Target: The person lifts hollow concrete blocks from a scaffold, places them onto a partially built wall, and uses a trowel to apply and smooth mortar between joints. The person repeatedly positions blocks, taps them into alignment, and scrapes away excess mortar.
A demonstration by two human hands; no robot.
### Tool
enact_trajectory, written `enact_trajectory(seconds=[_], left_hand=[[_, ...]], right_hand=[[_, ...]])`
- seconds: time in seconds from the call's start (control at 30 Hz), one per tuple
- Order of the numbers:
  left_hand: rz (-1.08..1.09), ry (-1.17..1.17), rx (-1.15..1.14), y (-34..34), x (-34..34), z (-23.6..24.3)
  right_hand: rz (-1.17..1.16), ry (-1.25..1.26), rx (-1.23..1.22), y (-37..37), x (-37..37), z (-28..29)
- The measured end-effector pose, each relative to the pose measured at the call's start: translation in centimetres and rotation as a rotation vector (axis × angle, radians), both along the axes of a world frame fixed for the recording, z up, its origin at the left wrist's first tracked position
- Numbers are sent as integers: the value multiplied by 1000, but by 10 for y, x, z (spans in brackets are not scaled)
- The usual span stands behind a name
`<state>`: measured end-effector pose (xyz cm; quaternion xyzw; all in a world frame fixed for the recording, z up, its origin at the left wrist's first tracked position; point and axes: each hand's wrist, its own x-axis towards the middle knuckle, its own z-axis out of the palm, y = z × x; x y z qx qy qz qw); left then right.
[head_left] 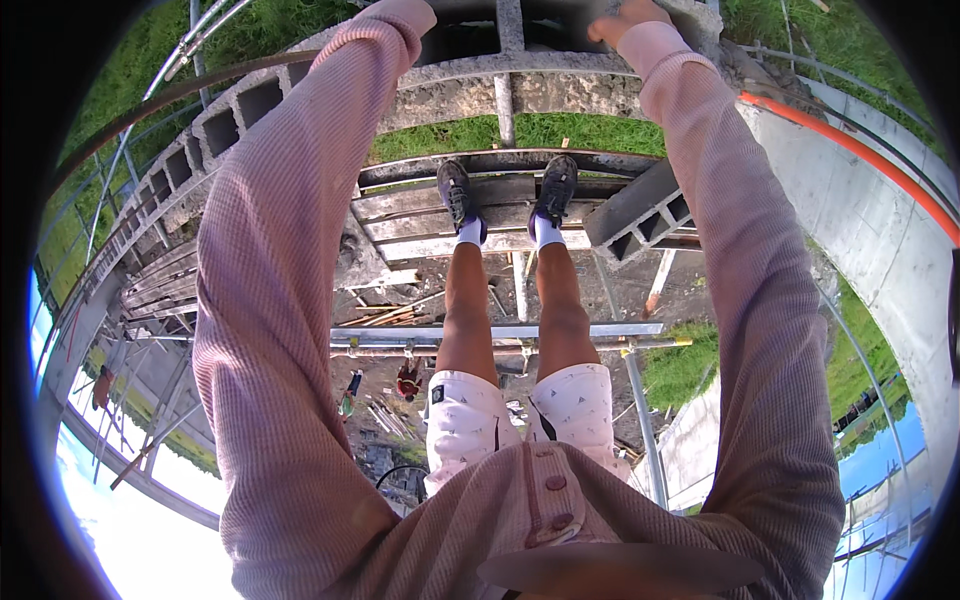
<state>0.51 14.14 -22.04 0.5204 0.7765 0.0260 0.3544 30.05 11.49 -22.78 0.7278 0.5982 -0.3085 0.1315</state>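
Note:
Both my arms, in pink ribbed sleeves, reach forward to a hollow grey concrete block on top of the wall at the upper edge. My right hand is at the block's right part, its fingers bent down over the concrete, apparently gripping it; the fingers are partly cut off and a little blurred. The left sleeve cuff ends beside the block's left part, and the hand beyond it is out of the picture. Another hollow block lies tilted on the planks, right of my feet.
I stand on a narrow platform of wooden planks, high above the ground. Metal scaffold tubes run below. A row of hollow blocks curves along the left. An orange hose crosses a concrete wall at right. People are below.

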Motion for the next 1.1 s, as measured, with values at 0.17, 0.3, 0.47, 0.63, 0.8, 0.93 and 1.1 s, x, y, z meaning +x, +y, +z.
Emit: enact_trajectory(seconds=[0.17,0.3,0.47,0.63,0.8,0.93,1.1], left_hand=[[-17,56,-40,1,-3,-7],[-37,107,-79,-3,-7,-13],[-129,202,-185,-11,-12,-19],[-860,590,-294,-4,-12,-34],[-699,485,-493,-3,-11,-70],[-100,249,-511,-4,-8,-86],[-65,80,-317,-25,2,-41]], right_hand=[[143,-36,-41,14,-5,-9],[291,-82,-2,14,-5,-27],[133,-64,-67,7,-4,-12],[-7,106,-226,15,27,40],[-59,-56,214,-5,86,60],[39,-149,278,-11,93,63],[318,-146,10,18,70,75]])
